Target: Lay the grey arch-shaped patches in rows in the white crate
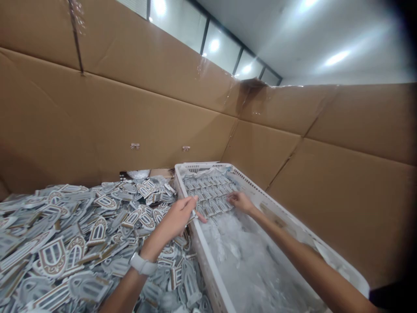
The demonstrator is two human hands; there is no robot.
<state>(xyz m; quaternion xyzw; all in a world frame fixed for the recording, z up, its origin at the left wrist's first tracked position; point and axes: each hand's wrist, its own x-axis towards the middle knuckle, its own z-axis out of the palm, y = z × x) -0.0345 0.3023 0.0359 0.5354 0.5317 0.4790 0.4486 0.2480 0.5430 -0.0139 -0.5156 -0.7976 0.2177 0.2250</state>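
Observation:
My left hand [184, 214] is over the left rim of a white plastic crate [208, 256], its fingers closed round a small flat piece that mostly hides behind them. My right hand [240, 201] is inside the crate, fingers bent together at the right end of the nearest row; whether it grips a piece is too small to tell. Rows of small grey and white arched pieces [210, 189] lie side by side at the crate's far end. Cloudy plastic film [247, 256] covers the nearer part. Left of the crate spreads a heap of loose arched pieces [97, 230] with brown trim.
Tall cardboard walls [156, 117] stand behind and to the right of the crate. Two tiny bow-shaped items [135, 146] are on the back wall. A clear plastic bag [138, 174] lies behind the heap.

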